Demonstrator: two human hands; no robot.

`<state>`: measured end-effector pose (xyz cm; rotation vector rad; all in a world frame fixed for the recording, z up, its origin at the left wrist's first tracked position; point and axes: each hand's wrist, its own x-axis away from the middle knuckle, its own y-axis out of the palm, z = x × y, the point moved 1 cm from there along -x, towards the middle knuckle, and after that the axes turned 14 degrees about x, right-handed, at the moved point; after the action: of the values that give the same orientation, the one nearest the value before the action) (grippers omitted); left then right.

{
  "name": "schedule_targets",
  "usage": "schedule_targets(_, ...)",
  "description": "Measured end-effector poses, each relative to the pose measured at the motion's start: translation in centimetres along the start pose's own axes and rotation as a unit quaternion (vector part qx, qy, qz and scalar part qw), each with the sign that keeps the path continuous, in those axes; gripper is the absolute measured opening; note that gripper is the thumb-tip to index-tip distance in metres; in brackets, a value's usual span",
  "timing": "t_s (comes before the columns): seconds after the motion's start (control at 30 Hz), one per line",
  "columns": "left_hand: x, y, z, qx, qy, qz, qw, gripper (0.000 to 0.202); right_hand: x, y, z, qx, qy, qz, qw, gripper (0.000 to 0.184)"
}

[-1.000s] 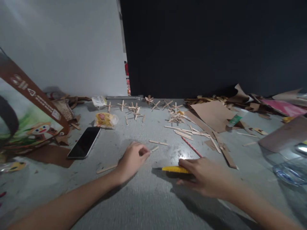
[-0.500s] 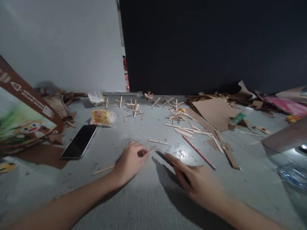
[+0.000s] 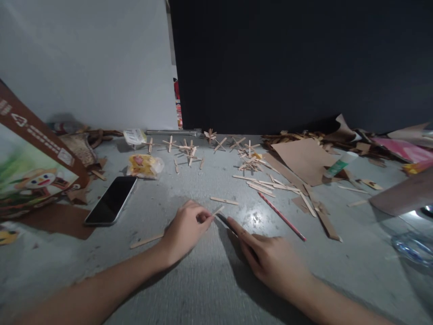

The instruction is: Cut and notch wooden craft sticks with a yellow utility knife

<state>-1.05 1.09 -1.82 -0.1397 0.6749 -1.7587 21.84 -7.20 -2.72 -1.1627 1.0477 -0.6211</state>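
- Counting 2 hands, both busy over counter [image 3: 196, 289].
- Pinching 1 short stick [image 3: 219, 210] btwn thumb & fingers of L hand [image 3: 187, 228], w/ free end poking out twd R, mid-counter.
- Gripping 1 dark tool [image 3: 223, 220] (prob. a cutter) in R hand [image 3: 275, 262], w/ index finger along top & tip just beside short stick.
- Seeing 1 loose stick [image 3: 224, 200] flat beyond hands, plus 1 red pencil [image 3: 282, 216] farther R.
- Counting at L: 1 phone [image 3: 111, 201], 1 yellow packet [image 3: 144, 166], 1 printed bag [image 3: 40, 167].
- Counting at R: 1 glue tube [image 3: 341, 164], 1 brown cylinder [image 3: 404, 194], 1 lg cardboard sheet [image 3: 301, 160].
- Counting at back: at least 4 stick crosses [image 3: 220, 144], w/ 2 short bits [image 3: 202, 163] nearer.
- Can't count stick pile [image 3: 251, 164] or scattered sticks [image 3: 262, 186]; too much overlap.
- Losing R end of 1 more stick [image 3: 145, 241] behind L wrist.
- Can't see tool's handle, hidden in R hand; can't tell if touching short stick.
- Finding printed bag cut off by L edge, brown cylinder by R edge.
- Can barely make out clear item [image 3: 411, 248], far R.
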Motion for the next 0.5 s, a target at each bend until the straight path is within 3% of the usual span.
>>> schedule_targets(0.17,-0.06,0.1,-0.01,-0.001,0.004,0.003,1.0,0.012,-0.22,-0.51,-0.04,-0.018,-0.006,-0.04,0.999,0.061)
schedule_targets(0.5,-0.15,0.05,0.41,-0.002,-0.006,-0.001,1.0,0.013,-0.21,-0.36,-0.32,0.002,-0.008,-0.037,0.999,0.063)
